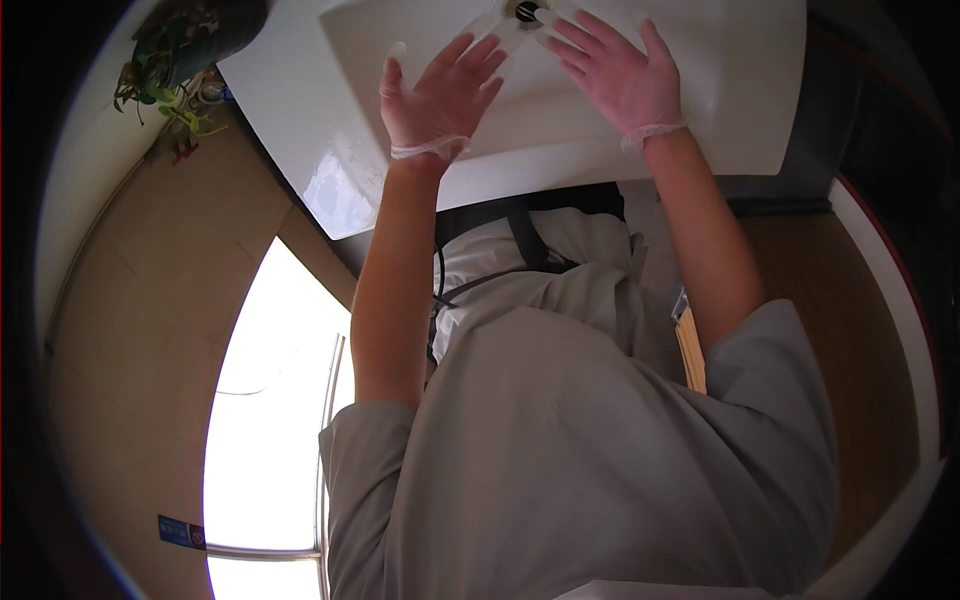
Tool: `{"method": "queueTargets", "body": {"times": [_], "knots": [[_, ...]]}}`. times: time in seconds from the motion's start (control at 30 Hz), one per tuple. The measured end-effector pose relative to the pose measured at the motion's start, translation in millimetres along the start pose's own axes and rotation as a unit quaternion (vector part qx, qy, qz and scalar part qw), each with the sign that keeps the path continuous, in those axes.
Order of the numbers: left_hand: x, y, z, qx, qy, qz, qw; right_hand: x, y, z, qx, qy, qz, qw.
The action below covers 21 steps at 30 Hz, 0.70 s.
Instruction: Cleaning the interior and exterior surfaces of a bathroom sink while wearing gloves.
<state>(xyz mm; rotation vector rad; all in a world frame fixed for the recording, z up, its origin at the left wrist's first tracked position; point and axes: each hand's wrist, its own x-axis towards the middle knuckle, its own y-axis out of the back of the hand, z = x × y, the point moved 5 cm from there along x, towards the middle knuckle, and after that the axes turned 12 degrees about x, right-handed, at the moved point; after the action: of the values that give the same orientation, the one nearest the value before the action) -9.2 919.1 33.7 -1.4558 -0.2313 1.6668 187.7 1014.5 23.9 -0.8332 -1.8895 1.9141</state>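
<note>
My left hand point(444, 101) is held palm up over a white washbasin point(555, 124), its fingers apart and nothing in it. Facing up on the other side, my right hand point(626, 79) is likewise spread and bare of any object. Both wear thin, see-through disposable gloves. A rolled cuff point(431, 148) rings the left wrist, and a second cuff point(651, 133) circles the right. Loose glove tips stick out past several fingers. Between the two sets of fingertips lies the round drain point(527, 11) of the basin, at the top edge of the view.
A potted plant point(176, 94) with trailing leaves stands left of the basin. Below it runs a tiled wall point(142, 292) with a bright window point(262, 435) and a small blue sign point(181, 532) bearing writing. Brown wood-look flooring point(840, 300) lies at right, bordered by a white edge point(892, 300).
</note>
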Motion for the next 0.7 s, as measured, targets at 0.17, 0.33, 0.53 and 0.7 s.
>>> {"method": "queueTargets", "body": {"times": [0.17,0.33,0.53,0.7], "knots": [[0.1,3.7,0.1,0.014,-0.010,0.004,1.000,-0.2,-19.1,3.1,-0.083,0.025,0.328,0.941],[5.2,9.7,-1.0,0.012,-0.012,0.020,1.000,-2.3,-1.5,-0.1,-0.078,0.021,0.331,0.940],[19.2,35.5,-4.9,-0.098,-0.014,-0.096,0.990,-4.5,42.6,-6.3,0.031,-0.009,0.194,0.980],[12.2,18.9,1.4,-0.030,-0.039,0.067,0.997,6.1,2.2,2.4,-0.062,0.079,0.396,0.913]]}}
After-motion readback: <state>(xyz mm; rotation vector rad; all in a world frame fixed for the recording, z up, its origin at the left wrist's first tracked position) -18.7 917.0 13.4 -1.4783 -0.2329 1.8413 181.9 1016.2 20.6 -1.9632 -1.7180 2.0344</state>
